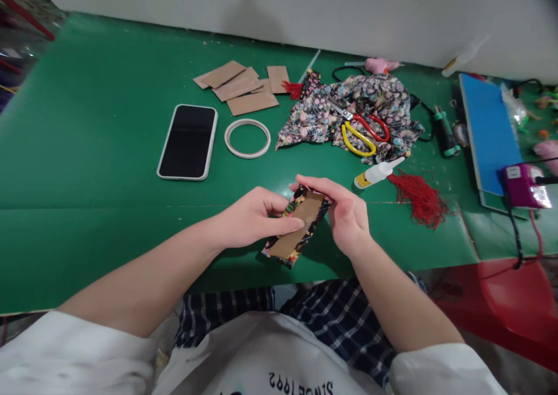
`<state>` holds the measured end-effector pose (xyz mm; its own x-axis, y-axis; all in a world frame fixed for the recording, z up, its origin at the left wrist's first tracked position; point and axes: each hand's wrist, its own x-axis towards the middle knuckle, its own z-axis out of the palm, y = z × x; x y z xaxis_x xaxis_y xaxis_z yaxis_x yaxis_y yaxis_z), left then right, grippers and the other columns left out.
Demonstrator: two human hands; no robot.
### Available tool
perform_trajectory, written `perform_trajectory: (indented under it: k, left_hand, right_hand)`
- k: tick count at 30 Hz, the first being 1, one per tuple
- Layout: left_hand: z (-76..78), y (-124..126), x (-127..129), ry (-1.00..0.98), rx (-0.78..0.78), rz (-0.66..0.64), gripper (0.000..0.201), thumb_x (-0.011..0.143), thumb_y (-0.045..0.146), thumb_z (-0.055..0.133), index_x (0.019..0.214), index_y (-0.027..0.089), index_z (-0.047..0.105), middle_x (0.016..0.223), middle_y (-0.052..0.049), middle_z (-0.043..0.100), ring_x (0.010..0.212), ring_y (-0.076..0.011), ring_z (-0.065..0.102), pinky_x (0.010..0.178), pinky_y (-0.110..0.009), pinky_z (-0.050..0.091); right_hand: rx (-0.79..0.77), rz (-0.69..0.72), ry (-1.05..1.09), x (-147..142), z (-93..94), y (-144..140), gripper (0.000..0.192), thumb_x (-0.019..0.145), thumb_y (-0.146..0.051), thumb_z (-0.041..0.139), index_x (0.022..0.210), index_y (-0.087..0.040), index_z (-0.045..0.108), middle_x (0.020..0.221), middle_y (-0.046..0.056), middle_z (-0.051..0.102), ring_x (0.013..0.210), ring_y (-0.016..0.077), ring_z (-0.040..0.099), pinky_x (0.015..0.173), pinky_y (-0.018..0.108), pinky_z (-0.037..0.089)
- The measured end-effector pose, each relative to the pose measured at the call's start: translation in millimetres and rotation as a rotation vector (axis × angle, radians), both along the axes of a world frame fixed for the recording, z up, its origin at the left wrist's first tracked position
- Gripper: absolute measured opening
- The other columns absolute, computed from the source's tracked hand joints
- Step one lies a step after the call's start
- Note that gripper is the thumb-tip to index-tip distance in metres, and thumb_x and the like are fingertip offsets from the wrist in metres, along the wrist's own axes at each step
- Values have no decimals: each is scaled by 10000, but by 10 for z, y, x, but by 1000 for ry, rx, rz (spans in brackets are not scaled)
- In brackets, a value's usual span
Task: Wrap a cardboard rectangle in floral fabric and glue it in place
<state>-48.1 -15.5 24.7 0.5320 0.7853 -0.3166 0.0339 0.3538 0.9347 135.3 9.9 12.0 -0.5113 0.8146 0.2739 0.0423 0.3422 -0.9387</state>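
Between my hands, above the table's front edge, is a cardboard strip [289, 245] with dark floral fabric folded over its edges. My left hand [250, 217] grips its left side, thumb lying across the bare cardboard. At the top right corner my right hand [346, 214] holds the fabric edge, fingers bent around the far end. Just beyond the right hand lies a small white glue bottle [378, 173] with a yellow label. Farther back, scissors [360, 133] with one red and one yellow handle rest on a crumpled floral cloth [305, 118].
On the green table [108, 121] lie a phone [188, 142], a roll of tape [227, 140], and several cardboard pieces [253, 101]. To the right are red tassel threads [421, 200], a green-black tool [443, 130], a blue board [490, 130] and a purple device [525, 185]. A red stool [518, 296] stands below.
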Motion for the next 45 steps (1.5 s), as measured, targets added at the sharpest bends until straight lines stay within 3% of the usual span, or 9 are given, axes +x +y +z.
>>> perform_trajectory:
  k: [5,9,19,27,31,36,41,45]
  left_hand:
    - [13,-6,-26,-30,-45,-53,289,735,364,654,607,110,602,476,21,533,381,-65,452,350,-162,368]
    - [8,-6,-54,-11,-24,-71,307,727,348,655,557,106,571,466,33,472,414,-46,405,381,-148,335]
    - [30,-12,-59,-10,-52,-96,283,716,349,652,580,115,570,485,29,476,424,-59,419,399,-162,353]
    - [-8,-5,-52,15,4,-113,274,738,338,626,605,102,582,480,32,469,418,-50,410,395,-149,346]
    - [-6,10,-55,20,44,-129,267,748,325,619,616,95,587,501,27,498,431,-50,434,401,-144,355]
    - [8,10,-46,57,50,-135,268,764,326,601,620,101,584,475,27,510,379,-53,434,357,-147,346]
    - [8,13,-38,123,84,-109,257,756,332,604,664,93,628,521,4,556,411,-60,452,365,-147,349]
    - [23,15,-38,106,78,-96,246,754,316,606,653,93,626,512,11,554,409,-51,444,362,-137,339]
  right_hand:
    - [434,42,-119,88,47,88,557,878,-595,259,1257,-286,527,1122,40,654,1021,203,600,863,376,497]
    - [675,105,-241,159,85,163,644,843,-638,307,1337,-248,444,1175,70,630,1040,212,589,886,373,477]
    - [954,164,-535,300,187,215,913,669,-741,487,1404,-222,331,1299,93,548,1058,259,582,868,383,464]
    - [1133,201,-652,320,336,211,809,701,-732,465,1306,-195,476,1237,93,598,976,244,608,787,375,467]
    - [1073,256,-591,306,361,216,849,709,-737,442,1287,-116,485,1192,128,623,1004,250,605,787,383,478]
    - [722,267,-417,308,352,157,756,785,-689,381,1319,-160,460,1285,132,554,1125,251,552,905,411,457]
    - [328,-7,-135,292,223,54,662,875,-622,114,1388,-276,348,1352,61,498,1110,234,559,891,430,477]
    - [370,-60,-135,260,114,10,637,882,-609,130,1344,-287,427,1363,47,486,1153,247,527,922,450,460]
